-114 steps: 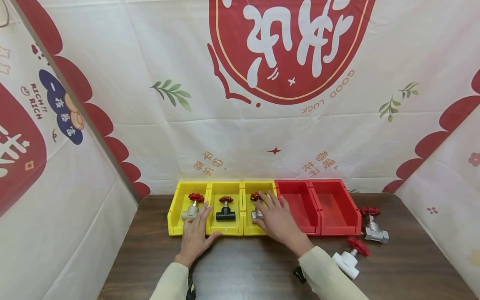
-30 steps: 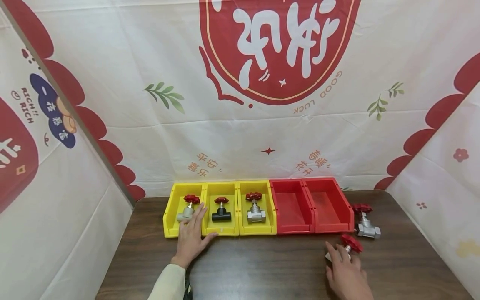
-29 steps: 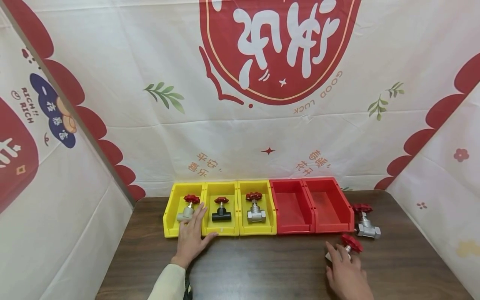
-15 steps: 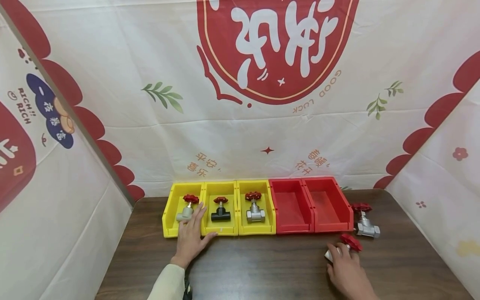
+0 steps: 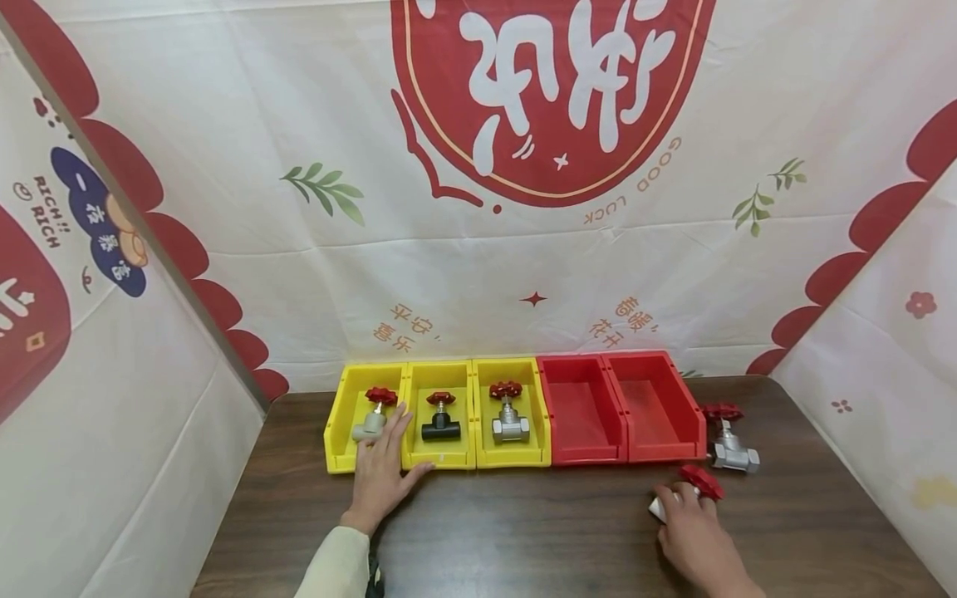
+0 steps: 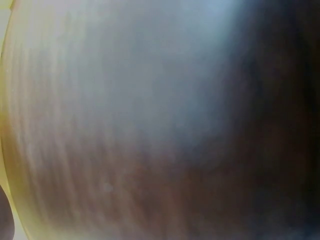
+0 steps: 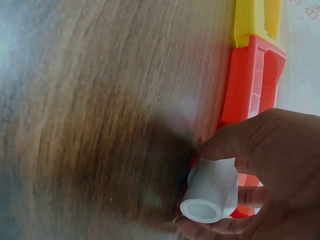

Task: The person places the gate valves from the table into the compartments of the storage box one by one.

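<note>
My right hand (image 5: 695, 531) grips a white plastic valve (image 7: 210, 187) with a red handwheel (image 5: 701, 482), low over the table in front of the right red bin. In the right wrist view the thumb and fingers wrap its white body, one open pipe end facing the camera. My left hand (image 5: 381, 482) lies with straight fingers over the front of the leftmost yellow bin (image 5: 340, 461), fingertips close to a beige valve (image 5: 370, 427). A black valve (image 5: 441, 428) is in the middle yellow bin, a silver metal valve (image 5: 511, 427) in the third.
Two red bins (image 5: 583, 455) continue the row to the right of the yellow ones, against a printed cloth backdrop (image 5: 478, 274). Another metal valve with a red handwheel (image 5: 735, 455) lies on the wooden table (image 5: 523, 531) beside the right red bin.
My right hand has left the silver valve in the third yellow bin, moved right and closed round the white valve, which has shifted slightly. My left hand has stayed in place.
</note>
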A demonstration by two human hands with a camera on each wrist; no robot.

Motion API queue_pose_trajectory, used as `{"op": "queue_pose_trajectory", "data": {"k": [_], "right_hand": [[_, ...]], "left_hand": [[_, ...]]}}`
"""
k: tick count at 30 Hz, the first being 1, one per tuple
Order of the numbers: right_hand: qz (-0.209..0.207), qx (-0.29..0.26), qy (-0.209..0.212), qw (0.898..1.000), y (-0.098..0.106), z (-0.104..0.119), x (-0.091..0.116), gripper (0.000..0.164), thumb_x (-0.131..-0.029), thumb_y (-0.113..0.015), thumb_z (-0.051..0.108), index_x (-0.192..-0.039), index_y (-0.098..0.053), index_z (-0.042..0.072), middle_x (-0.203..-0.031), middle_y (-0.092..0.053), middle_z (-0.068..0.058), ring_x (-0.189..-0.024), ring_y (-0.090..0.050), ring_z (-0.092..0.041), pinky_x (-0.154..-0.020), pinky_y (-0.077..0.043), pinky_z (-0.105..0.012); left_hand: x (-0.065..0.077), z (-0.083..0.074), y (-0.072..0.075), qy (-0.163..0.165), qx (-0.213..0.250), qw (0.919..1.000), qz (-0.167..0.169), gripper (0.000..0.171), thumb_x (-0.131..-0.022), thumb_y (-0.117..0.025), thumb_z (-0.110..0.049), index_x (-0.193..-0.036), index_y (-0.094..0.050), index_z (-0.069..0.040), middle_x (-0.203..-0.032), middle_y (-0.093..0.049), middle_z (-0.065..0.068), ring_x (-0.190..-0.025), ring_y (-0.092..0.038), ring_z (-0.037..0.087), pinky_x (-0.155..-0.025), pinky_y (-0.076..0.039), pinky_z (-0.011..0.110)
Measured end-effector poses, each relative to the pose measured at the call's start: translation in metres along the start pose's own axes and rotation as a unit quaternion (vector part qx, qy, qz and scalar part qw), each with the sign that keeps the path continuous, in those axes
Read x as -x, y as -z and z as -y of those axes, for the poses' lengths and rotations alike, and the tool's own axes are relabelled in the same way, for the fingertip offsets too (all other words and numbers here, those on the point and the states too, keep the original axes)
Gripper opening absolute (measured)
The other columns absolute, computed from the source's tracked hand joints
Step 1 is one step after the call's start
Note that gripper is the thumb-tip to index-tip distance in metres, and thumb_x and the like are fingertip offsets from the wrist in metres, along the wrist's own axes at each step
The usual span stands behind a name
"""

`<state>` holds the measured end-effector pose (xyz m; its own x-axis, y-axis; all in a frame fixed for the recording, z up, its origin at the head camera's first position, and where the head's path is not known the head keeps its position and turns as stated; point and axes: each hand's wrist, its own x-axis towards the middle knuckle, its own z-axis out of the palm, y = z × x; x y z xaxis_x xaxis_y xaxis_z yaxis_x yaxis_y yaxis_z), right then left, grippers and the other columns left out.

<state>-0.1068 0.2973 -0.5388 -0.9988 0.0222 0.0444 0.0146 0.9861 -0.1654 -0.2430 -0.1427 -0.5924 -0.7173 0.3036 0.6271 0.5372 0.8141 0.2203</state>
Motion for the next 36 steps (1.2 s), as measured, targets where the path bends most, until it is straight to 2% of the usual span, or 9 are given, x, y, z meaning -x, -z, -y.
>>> {"op": "queue_pose_trajectory", "data": {"k": [11, 22, 29, 36], "right_hand": [[0.054, 0.003, -0.021, 0.998, 0.001, -0.003, -0.007, 0.046, -0.068, -0.067, 0.007, -0.112, -0.055, 0.0, -0.108, -0.049, -0.021, -0.087, -0.046, -0.042, -0.06, -0.041, -0.054], [0.099, 0.01, -0.044, 0.994, 0.006, -0.002, -0.011, 0.048, -0.069, -0.072, 0.012, -0.112, -0.055, 0.001, -0.108, -0.049, -0.022, -0.086, -0.047, -0.041, -0.057, -0.042, -0.054], [0.104, 0.007, -0.041, 0.994, 0.009, 0.001, -0.011, 0.047, -0.068, -0.073, 0.012, -0.11, -0.057, 0.001, -0.108, -0.049, -0.022, -0.089, -0.047, -0.042, -0.06, -0.042, -0.055], [0.074, 0.008, -0.019, 0.997, 0.007, 0.0, -0.007, 0.045, -0.067, -0.074, 0.01, -0.108, -0.057, 0.0, -0.107, -0.05, -0.021, -0.087, -0.048, -0.041, -0.06, -0.042, -0.055]], "left_hand": [[0.001, 0.002, -0.002, 0.001, -0.004, 1.0, 0.002, 0.091, -0.068, -0.06, -0.064, -0.139, -0.032, -0.013, -0.145, -0.023, 0.001, -0.107, -0.051, 0.02, -0.077, -0.028, 0.041], [0.001, 0.002, -0.001, 0.002, -0.003, 1.0, 0.005, 0.092, -0.068, -0.06, -0.064, -0.139, -0.031, -0.013, -0.146, -0.022, 0.001, -0.113, -0.047, 0.02, -0.077, -0.028, 0.04], [0.002, 0.002, -0.001, 0.002, -0.007, 1.0, 0.002, 0.092, -0.068, -0.061, -0.063, -0.139, -0.032, -0.013, -0.145, -0.022, 0.001, -0.109, -0.049, 0.02, -0.076, -0.028, 0.04], [0.0, 0.001, 0.0, 0.002, -0.002, 1.0, 0.004, 0.093, -0.067, -0.063, -0.062, -0.14, -0.031, -0.014, -0.145, -0.023, 0.001, -0.113, -0.046, 0.02, -0.077, -0.028, 0.041]]}}
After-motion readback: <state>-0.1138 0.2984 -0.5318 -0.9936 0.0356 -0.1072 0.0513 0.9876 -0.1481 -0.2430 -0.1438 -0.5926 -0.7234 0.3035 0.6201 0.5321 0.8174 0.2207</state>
